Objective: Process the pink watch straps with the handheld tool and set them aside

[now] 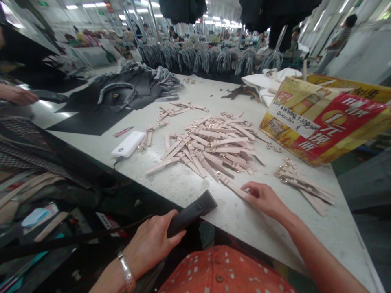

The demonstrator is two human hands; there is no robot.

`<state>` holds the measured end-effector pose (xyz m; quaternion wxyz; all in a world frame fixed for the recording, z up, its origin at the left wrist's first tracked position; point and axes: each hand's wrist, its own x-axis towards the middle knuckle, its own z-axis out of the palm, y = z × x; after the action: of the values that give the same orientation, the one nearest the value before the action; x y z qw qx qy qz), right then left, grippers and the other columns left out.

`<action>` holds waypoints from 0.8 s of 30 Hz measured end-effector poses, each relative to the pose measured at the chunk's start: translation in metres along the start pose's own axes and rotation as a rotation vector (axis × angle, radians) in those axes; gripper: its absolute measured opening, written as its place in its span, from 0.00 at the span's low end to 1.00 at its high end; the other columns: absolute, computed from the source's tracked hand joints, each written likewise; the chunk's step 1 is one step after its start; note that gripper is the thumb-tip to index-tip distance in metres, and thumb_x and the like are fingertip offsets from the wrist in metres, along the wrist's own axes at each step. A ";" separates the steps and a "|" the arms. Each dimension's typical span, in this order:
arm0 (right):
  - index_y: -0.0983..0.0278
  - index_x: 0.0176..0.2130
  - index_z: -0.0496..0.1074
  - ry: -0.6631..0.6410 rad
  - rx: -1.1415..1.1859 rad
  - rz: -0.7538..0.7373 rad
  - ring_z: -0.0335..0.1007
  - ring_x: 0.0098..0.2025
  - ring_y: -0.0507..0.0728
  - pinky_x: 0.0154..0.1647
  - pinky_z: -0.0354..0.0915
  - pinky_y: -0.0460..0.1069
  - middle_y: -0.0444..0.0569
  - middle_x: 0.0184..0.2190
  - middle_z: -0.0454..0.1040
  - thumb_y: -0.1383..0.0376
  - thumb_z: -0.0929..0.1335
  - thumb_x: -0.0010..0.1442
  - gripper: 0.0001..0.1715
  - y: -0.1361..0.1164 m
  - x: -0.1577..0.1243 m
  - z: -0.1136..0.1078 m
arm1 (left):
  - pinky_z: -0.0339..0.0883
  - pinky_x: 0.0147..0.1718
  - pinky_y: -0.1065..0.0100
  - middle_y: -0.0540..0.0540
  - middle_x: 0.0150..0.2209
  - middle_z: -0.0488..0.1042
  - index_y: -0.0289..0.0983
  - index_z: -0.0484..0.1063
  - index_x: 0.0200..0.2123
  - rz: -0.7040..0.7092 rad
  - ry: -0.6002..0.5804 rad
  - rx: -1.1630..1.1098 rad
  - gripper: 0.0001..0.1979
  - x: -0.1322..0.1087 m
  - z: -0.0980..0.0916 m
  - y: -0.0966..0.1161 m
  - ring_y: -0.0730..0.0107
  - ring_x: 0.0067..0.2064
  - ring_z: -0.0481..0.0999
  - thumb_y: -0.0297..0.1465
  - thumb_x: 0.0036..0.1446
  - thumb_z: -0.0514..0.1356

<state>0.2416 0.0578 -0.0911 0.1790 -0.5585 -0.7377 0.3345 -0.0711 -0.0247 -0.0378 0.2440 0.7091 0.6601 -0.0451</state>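
My left hand [151, 244] is wrapped around a black handheld tool [192, 212] whose tip rests at the near edge of the white table [244, 228]. My right hand [264, 198] lies on the table with its fingers pinching the end of a pale pink strap [233, 187]. That strap sticks out from a large heap of pale pink straps [210, 146] in the middle of the table. A smaller bunch of straps with metal buckles [301, 181] lies to the right of my right hand.
A white power bank [128, 144] and a red pen [124, 131] lie left of the heap. Black and grey fabric pieces [122, 95] cover the far left. A yellow and red carton [324, 118] stands at the right. Another person's hand [18, 95] shows at far left.
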 end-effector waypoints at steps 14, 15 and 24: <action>0.62 0.47 0.68 0.261 -0.236 -0.121 0.61 0.44 0.60 0.43 0.58 0.54 0.53 0.42 0.68 0.61 0.67 0.54 0.20 -0.001 -0.035 0.021 | 0.63 0.34 0.65 0.46 0.31 0.75 0.43 0.68 0.41 0.131 -0.039 0.274 0.17 0.034 -0.025 0.035 0.60 0.36 0.74 0.44 0.52 0.50; 0.62 0.46 0.69 0.270 -0.225 -0.136 0.61 0.43 0.60 0.43 0.58 0.54 0.53 0.41 0.68 0.61 0.67 0.54 0.19 -0.003 -0.029 0.024 | 0.63 0.34 0.65 0.45 0.32 0.75 0.43 0.68 0.41 0.137 -0.045 0.297 0.17 0.038 -0.029 0.039 0.60 0.36 0.75 0.44 0.52 0.50; 0.64 0.31 0.70 0.392 -0.147 -0.200 0.61 0.37 0.57 0.38 0.58 0.51 0.50 0.31 0.67 0.66 0.65 0.52 0.04 -0.002 -0.015 0.038 | 0.63 0.33 0.64 0.44 0.32 0.75 0.41 0.69 0.38 0.245 -0.064 0.438 0.14 0.062 -0.048 0.060 0.57 0.37 0.75 0.41 0.51 0.52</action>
<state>0.2205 0.0321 -0.1153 0.3098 -0.5485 -0.7629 0.1456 -0.0186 0.0513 -0.0024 0.1091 0.8179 0.5356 -0.1796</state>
